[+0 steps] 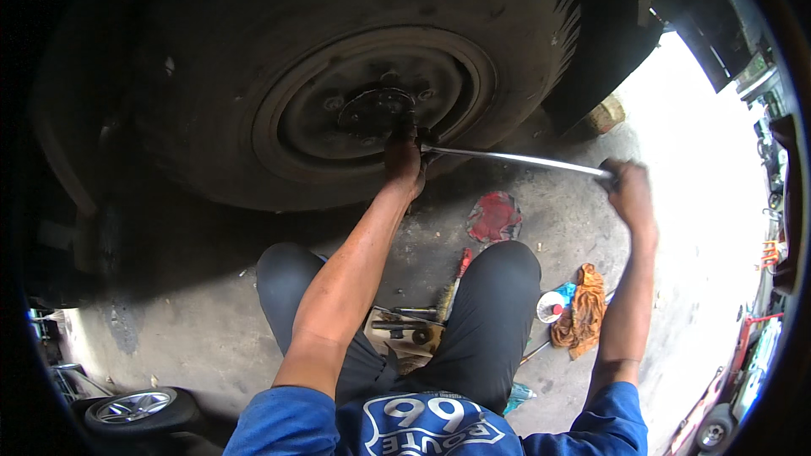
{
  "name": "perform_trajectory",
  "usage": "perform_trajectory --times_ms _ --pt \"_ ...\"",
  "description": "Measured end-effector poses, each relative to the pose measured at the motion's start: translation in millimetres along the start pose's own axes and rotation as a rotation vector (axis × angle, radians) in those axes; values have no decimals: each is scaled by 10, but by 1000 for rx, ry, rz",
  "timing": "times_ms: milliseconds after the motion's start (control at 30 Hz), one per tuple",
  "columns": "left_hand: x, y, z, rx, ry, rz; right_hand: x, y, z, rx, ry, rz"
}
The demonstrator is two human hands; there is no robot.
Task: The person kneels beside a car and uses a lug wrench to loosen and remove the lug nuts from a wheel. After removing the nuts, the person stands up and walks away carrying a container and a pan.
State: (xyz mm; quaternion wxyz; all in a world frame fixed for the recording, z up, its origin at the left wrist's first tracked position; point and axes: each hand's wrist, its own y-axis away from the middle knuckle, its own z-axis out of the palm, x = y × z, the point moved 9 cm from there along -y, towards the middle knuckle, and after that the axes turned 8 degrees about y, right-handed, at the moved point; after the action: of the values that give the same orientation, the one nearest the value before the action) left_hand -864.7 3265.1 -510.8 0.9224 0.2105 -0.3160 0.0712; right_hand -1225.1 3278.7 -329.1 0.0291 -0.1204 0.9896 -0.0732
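At wheel hub [378, 110], L hand [403, 160] & R hand [629, 194] grip long wrench [515, 160].

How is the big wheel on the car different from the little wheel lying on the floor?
The big wheel stands upright and has a dark, dull steel rim; the little wheel lies flat and has a shiny silver spoked rim. The big wheel fills the view; the little wheel looks far smaller. Both wear black tyres.

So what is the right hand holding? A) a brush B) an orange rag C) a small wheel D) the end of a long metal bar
D: the right hand grips the far end of the bar, which runs to the wheel, where the left hand steadies it; the rag lies on the floor.
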Motion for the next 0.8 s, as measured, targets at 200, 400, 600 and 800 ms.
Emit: perform_trajectory --times_ms 200,400,600,800 --pt "-64 39 142 -80 308 -87 -1313 -229 -1637 311 692 -242" --pt "-183 -121 103 -150 558 -128 -2642 -77 -2260 675 551 -682" --pt "-35 -71 232 -254 619 -55 -2824 -15 -2377 738 517 -872" --pt "-31 -13 204 -156 489 -63 -1482 -1039 -1631 201 1052 -23"
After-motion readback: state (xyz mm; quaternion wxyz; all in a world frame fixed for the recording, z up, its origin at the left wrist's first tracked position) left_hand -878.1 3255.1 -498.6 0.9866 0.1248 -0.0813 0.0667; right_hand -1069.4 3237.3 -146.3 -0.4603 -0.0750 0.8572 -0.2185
